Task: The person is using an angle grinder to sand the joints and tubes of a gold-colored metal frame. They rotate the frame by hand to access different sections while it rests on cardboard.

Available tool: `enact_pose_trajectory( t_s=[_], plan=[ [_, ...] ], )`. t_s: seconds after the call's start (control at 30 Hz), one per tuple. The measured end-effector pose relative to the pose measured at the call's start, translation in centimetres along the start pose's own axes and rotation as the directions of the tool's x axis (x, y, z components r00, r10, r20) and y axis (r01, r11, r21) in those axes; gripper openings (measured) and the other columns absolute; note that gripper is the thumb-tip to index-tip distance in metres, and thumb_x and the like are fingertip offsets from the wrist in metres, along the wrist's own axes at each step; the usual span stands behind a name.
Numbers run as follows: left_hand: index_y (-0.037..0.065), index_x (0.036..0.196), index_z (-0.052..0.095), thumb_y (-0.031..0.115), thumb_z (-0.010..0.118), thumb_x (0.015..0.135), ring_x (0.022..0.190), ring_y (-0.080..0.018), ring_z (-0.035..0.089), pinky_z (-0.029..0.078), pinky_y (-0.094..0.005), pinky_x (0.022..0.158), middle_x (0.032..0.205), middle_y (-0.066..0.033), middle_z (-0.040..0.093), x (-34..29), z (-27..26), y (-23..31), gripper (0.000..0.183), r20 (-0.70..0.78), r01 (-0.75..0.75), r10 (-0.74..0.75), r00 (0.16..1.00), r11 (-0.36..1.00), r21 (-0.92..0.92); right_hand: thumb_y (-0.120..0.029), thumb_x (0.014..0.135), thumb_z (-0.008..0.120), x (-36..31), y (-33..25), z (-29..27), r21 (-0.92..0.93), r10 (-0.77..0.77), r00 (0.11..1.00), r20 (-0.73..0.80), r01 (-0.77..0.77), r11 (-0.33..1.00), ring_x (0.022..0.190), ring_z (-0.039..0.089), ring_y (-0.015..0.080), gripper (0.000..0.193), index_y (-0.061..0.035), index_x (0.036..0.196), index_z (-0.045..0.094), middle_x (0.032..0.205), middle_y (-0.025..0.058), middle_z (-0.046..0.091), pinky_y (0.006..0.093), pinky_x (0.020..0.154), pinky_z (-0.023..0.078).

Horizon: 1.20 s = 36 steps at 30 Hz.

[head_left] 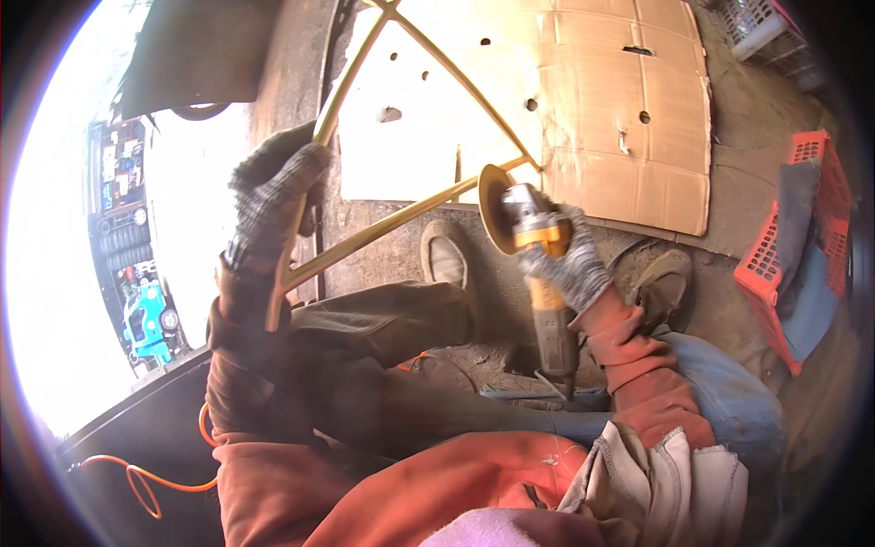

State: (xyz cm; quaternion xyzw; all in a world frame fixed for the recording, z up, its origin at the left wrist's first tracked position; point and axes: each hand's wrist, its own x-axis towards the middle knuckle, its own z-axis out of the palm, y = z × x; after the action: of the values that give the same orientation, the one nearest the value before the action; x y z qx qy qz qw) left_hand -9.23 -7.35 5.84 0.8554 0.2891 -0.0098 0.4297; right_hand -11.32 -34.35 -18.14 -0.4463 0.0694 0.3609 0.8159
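My left hand (273,201), in a grey knit glove, is wrapped round one bar of a gold-coloured metal frame (387,221). The frame's thin bars cross at the top and meet at corners. In my right hand (574,269), also gloved, is a yellow and grey angle grinder (550,314), its body pointing down toward my lap. The grinder's round disc (495,210) stands on edge at the lower bar, close to the frame's right corner. Whether the disc touches the metal I cannot tell.
Flattened cardboard (629,109) with holes lies ahead on the floor. A red plastic crate (766,246) holding dark and blue cloth is at the right, a white crate (766,36) at the far right. An orange cord (137,469) loops at lower left. My shoes (447,255) are below the frame.
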Motion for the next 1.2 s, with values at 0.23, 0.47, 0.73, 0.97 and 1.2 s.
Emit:
enact_pose_trajectory(
  t_s=[0.23,0.47,0.73,0.97,1.2],
  plan=[
    [-0.005,0.127,0.06,0.026,0.072,0.089,0.051,-0.0072,0.049,0.04,-0.0215,0.041,0.07,-0.0021,0.057,0.0,0.8,0.4,0.051,-0.029,0.042,-0.043,0.999,0.999,-0.026,-0.003,0.071,0.083,-3.4,-2.0,5.9,0.044,-0.205,0.939,0.275,0.2,0.979,0.119,0.054,0.0232,0.085,-0.0125,0.14,0.033,0.129,0.0117,0.051,0.0371,0.097,0.051],
    [-0.004,0.126,0.061,0.028,0.073,0.087,0.05,-0.0076,0.049,0.04,-0.0215,0.041,0.07,-0.0016,0.056,-0.1,1.2,-0.2,0.052,-0.02,0.045,-0.046,0.999,0.998,-0.045,-0.004,0.074,0.083,-4.7,-1.9,6.8,-0.069,-0.281,0.923,0.265,0.308,0.949,0.12,0.055,0.0229,0.085,-0.013,0.142,0.033,0.137,0.0123,0.049,0.039,0.102,0.05],
    [-0.003,0.115,0.068,0.019,0.07,0.087,0.049,-0.0089,0.052,0.041,-0.0231,0.041,0.067,-0.0033,0.061,0.2,0.4,0.1,0.036,-0.017,0.024,-0.025,1.0,1.0,-0.009,-0.006,0.074,0.083,-1.6,-2.2,3.2,-0.116,-0.015,0.989,0.145,0.032,0.993,0.115,0.058,0.0195,0.086,-0.0087,0.142,0.03,0.126,0.0095,0.057,0.0336,0.094,0.053],
    [-0.004,0.114,0.067,0.019,0.067,0.09,0.052,-0.0087,0.054,0.043,-0.0233,0.042,0.069,-0.0038,0.062,-0.4,0.7,0.3,0.034,0.015,0.014,-0.013,1.0,0.995,-0.103,-0.007,0.079,0.079,-6.8,-5.7,9.6,-0.197,-0.175,0.889,0.423,0.279,0.94,0.12,0.057,0.0217,0.082,-0.0056,0.143,0.029,0.129,0.0127,0.057,0.0351,0.1,0.049],
    [-0.003,0.112,0.068,0.021,0.066,0.091,0.052,-0.0091,0.055,0.044,-0.0235,0.043,0.069,-0.0036,0.062,-0.6,0.7,1.2,0.032,0.041,0.006,-0.001,0.999,0.994,-0.112,-0.005,0.076,0.081,-4.7,-4.2,6.0,-0.29,-0.116,0.969,0.218,0.178,0.94,0.118,0.058,0.0233,0.082,-0.006,0.141,0.031,0.132,0.0138,0.053,0.0364,0.098,0.052]
  ],
)
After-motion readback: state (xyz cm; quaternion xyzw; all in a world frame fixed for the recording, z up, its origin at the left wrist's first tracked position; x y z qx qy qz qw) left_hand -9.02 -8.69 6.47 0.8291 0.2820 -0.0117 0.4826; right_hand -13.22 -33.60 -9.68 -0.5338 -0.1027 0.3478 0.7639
